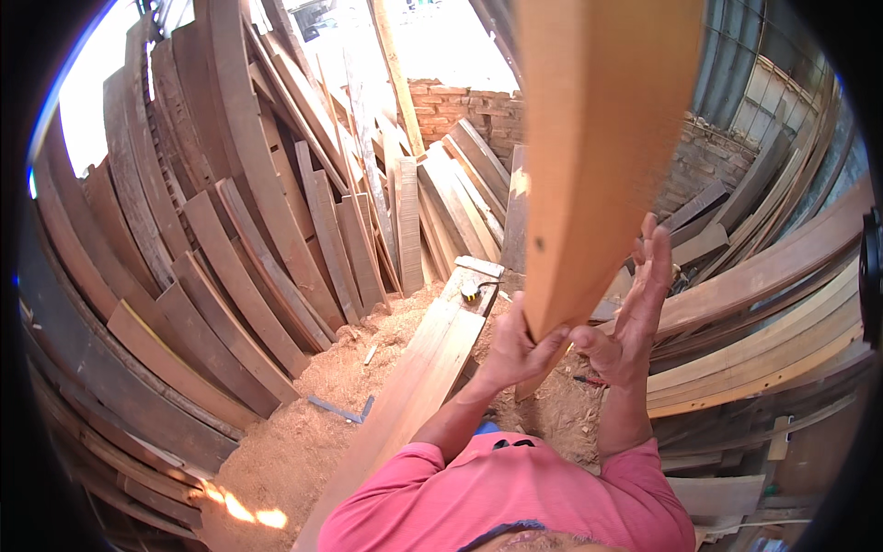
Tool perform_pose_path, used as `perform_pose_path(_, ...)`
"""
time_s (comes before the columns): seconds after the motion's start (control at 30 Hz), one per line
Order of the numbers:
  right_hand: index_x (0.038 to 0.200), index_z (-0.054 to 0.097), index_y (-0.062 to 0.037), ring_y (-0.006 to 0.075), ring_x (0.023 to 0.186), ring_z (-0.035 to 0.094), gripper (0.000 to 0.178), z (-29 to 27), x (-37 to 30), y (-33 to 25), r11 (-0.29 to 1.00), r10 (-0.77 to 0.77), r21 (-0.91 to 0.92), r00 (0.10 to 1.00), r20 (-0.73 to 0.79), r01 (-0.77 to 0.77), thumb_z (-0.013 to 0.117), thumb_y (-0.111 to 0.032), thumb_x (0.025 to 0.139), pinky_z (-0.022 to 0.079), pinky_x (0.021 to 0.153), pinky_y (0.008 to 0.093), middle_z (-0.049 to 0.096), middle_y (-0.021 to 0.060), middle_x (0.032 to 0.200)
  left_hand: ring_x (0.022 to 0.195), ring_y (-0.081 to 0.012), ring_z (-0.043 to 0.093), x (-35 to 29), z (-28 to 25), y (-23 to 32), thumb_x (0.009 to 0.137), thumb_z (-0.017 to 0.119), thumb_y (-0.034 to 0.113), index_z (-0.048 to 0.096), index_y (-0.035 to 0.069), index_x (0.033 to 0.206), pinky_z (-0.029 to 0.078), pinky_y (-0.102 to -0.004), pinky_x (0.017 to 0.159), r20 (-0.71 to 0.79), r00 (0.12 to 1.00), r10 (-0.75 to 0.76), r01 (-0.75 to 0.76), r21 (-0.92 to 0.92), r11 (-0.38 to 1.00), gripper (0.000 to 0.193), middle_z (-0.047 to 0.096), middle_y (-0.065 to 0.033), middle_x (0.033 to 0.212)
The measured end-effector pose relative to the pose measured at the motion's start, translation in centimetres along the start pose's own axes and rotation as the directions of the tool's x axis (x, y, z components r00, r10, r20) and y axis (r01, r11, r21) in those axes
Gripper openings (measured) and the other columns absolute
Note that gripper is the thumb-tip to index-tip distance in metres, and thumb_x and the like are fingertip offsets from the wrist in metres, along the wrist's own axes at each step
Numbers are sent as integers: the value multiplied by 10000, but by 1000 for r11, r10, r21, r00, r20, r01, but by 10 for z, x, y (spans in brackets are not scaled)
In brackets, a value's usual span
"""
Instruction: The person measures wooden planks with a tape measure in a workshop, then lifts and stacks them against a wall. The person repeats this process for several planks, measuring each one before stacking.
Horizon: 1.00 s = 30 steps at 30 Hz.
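Observation:
A thick, smooth wooden plank [589, 166] rises upright in front of me, its top running out of the picture and a small dark knot near its lower end. My left hand [522, 351] grips its lower left edge, thumb over the wood. On the other side, my right hand [636, 317] is open beside the plank, fingers stretched upward and thumb close to its lower edge. Whether the right palm touches the wood I cannot tell. Left of my arms a long pale board [414, 354] lies lengthwise, with a yellow and black tape measure [472, 293] at its far end.
Many boards [267, 202] lean against the left and back walls. More long planks [754, 340] are stacked on the right. Sawdust [267, 460] covers the floor, where a carpenter's square [342, 410] lies. A brick wall [469, 109] stands behind.

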State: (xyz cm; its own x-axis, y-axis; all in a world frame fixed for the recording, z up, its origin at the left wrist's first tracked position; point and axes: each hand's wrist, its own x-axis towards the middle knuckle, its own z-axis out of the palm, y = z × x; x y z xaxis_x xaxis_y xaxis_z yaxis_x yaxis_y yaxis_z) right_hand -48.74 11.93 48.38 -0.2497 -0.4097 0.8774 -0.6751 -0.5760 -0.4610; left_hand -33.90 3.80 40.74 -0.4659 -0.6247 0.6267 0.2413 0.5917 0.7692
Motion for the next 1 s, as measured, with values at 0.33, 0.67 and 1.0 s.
perform_pose_path(0.33, 1659, 26, 2, 320, 1416, 439, 1215, 18, 24, 2, 951, 287, -64, 941, -179, -302, 827, -221, 773, 376, 1171, 440, 360, 227, 1559, 1472, -428, 420, 25, 13, -104, 803, 882, 262, 381, 17, 1581, 342, -471, 1225, 594, 787, 169, -16, -254, 967, 957, 459, -256, 1557)
perform_pose_path(0.67, 1671, 110, -4, 302, 1538, 284, 1241, -25, 8, 17, 995, 31, -91, 988, -151, -45, 890, -279, 746, 226, 1246, 436, 300, 194, 1632, 1267, -394, 500, -7, 63, -185, 719, 872, 292, 600, 43, 1301, 371, -499, 1142, 968, 249, 5, 188, -54, 981, 689, 590, -172, 1282)
perform_pose_path(1.0, 1383, 496, 0, 198, 1161, 611, 844, -130, -24, -36, 642, -161, -756, 942, -294, -126, 874, -344, 711, 525, 939, 348, 576, 117, 1305, 1342, -413, 432, -32, 162, -131, 653, 750, 199, 149, -66, 1587, 277, -490, 1218, 933, 301, 198, 162, -254, 953, 1142, 413, -276, 1461)
